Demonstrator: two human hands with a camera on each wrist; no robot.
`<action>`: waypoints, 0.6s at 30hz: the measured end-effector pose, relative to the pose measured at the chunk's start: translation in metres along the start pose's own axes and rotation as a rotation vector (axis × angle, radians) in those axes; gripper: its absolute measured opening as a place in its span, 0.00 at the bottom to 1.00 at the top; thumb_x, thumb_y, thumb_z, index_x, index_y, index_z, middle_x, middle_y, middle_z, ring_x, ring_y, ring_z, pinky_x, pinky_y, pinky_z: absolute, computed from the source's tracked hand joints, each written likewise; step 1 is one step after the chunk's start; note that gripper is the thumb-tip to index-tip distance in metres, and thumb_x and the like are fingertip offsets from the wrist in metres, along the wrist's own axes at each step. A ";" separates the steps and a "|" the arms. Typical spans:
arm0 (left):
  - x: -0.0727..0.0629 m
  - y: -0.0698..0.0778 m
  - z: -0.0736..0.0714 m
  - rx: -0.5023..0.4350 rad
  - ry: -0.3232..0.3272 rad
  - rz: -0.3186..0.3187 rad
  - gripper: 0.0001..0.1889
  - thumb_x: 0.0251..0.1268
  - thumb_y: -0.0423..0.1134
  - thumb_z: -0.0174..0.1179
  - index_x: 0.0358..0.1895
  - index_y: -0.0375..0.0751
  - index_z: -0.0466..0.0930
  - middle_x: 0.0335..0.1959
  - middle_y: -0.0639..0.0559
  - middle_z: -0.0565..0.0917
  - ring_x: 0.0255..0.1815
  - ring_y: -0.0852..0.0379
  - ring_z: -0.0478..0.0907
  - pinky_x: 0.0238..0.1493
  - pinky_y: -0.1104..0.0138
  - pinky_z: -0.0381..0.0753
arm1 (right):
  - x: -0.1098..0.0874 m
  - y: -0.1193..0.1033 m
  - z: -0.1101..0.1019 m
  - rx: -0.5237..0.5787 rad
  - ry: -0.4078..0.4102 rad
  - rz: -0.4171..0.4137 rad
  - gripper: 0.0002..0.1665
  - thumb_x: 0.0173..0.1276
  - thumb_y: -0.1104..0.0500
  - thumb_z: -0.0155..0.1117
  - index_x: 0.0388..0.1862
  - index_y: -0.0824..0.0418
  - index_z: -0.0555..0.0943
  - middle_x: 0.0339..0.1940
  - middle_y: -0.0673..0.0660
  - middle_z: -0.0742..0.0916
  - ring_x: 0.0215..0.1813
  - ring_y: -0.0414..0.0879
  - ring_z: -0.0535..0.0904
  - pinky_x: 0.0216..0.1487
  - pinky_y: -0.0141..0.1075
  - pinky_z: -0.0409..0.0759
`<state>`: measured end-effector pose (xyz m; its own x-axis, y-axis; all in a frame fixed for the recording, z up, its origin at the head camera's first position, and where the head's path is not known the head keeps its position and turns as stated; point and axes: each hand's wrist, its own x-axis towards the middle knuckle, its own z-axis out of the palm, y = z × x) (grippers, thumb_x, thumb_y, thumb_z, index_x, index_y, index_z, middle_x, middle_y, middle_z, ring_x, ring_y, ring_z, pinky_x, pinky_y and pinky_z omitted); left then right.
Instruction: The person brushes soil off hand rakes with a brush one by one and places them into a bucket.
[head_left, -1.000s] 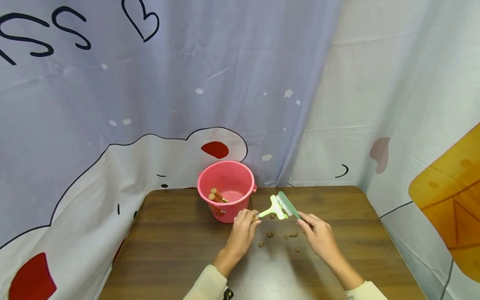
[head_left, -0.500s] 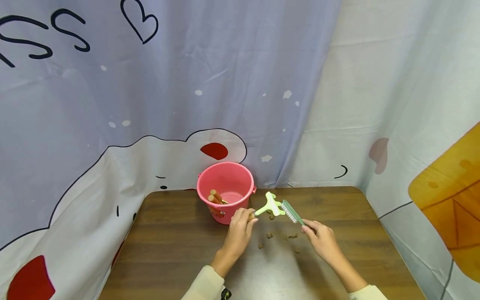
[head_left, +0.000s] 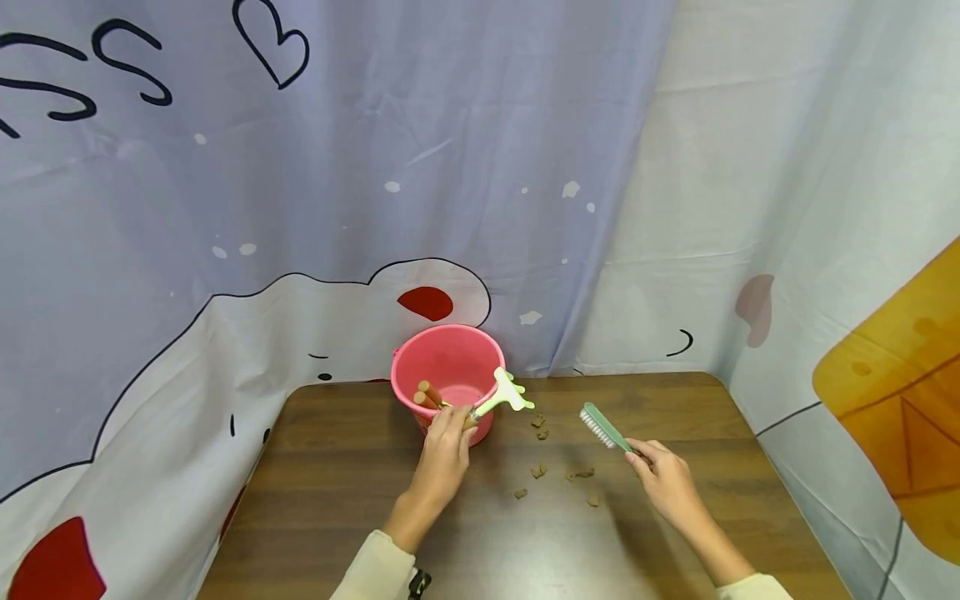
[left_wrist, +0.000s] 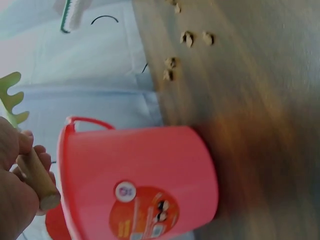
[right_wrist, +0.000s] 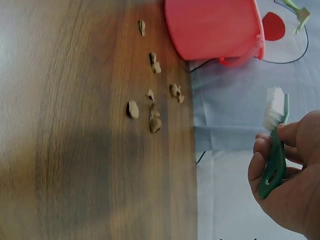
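Note:
My left hand (head_left: pixel 444 457) grips the wooden handle of a small light-green hand rake (head_left: pixel 504 392) with several prongs. It is held at the front right rim of a pink bucket (head_left: pixel 450 354), and the handle (left_wrist: pixel 37 181) shows below the fist in the left wrist view. Two wooden handles (head_left: pixel 427 395) stick up inside the bucket; their other ends are hidden. In my right hand (head_left: pixel 666 479) is a green brush (head_left: pixel 604 427) with white bristles, pinched by its handle above the table, apart from the rake.
Several small brown clumps (head_left: pixel 538 471) lie scattered on the wooden table (head_left: pixel 330 500), right of the bucket and between my hands. A printed curtain (head_left: pixel 360 167) hangs right behind the table's back edge.
Brush and rake have parted. My left hand has carried the rake left to the bucket's rim, while my right hand has drawn the brush slightly right and down.

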<state>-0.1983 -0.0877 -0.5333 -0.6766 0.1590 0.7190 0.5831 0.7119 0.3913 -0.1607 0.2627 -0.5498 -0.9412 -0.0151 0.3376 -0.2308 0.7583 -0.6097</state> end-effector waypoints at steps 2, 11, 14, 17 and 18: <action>0.003 -0.002 -0.007 0.016 0.007 -0.001 0.18 0.56 0.24 0.72 0.51 0.29 0.82 0.39 0.43 0.81 0.41 0.47 0.81 0.45 0.56 0.84 | 0.000 0.002 -0.001 -0.016 0.013 -0.007 0.14 0.71 0.65 0.67 0.53 0.68 0.86 0.34 0.52 0.86 0.30 0.33 0.71 0.31 0.31 0.71; 0.023 -0.010 -0.033 0.082 -0.012 -0.055 0.18 0.58 0.24 0.71 0.52 0.29 0.81 0.43 0.37 0.82 0.47 0.40 0.82 0.50 0.46 0.82 | -0.002 0.010 -0.001 -0.119 0.082 -0.062 0.15 0.69 0.67 0.68 0.51 0.73 0.85 0.39 0.61 0.88 0.32 0.43 0.76 0.32 0.38 0.76; 0.031 -0.012 -0.042 0.104 -0.020 -0.084 0.18 0.59 0.25 0.70 0.53 0.27 0.81 0.42 0.35 0.83 0.45 0.39 0.82 0.49 0.45 0.83 | -0.002 0.012 0.000 -0.140 0.110 -0.096 0.15 0.66 0.67 0.71 0.50 0.74 0.85 0.37 0.60 0.87 0.32 0.43 0.77 0.32 0.39 0.78; 0.040 -0.016 -0.049 0.133 -0.036 -0.112 0.16 0.60 0.25 0.70 0.52 0.26 0.81 0.38 0.36 0.83 0.41 0.40 0.81 0.46 0.48 0.83 | -0.002 0.015 0.001 -0.144 0.103 -0.099 0.15 0.65 0.67 0.72 0.50 0.73 0.86 0.36 0.58 0.86 0.31 0.42 0.76 0.31 0.38 0.78; 0.042 -0.018 -0.051 0.144 -0.043 -0.120 0.16 0.60 0.25 0.69 0.51 0.25 0.81 0.37 0.36 0.82 0.40 0.40 0.81 0.44 0.49 0.83 | -0.003 0.016 0.000 -0.144 0.099 -0.098 0.16 0.65 0.67 0.72 0.50 0.73 0.86 0.37 0.59 0.86 0.32 0.42 0.77 0.31 0.37 0.79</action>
<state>-0.2143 -0.1287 -0.4806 -0.7578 0.0938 0.6457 0.4289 0.8174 0.3846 -0.1619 0.2744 -0.5606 -0.8853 -0.0342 0.4638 -0.2758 0.8417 -0.4642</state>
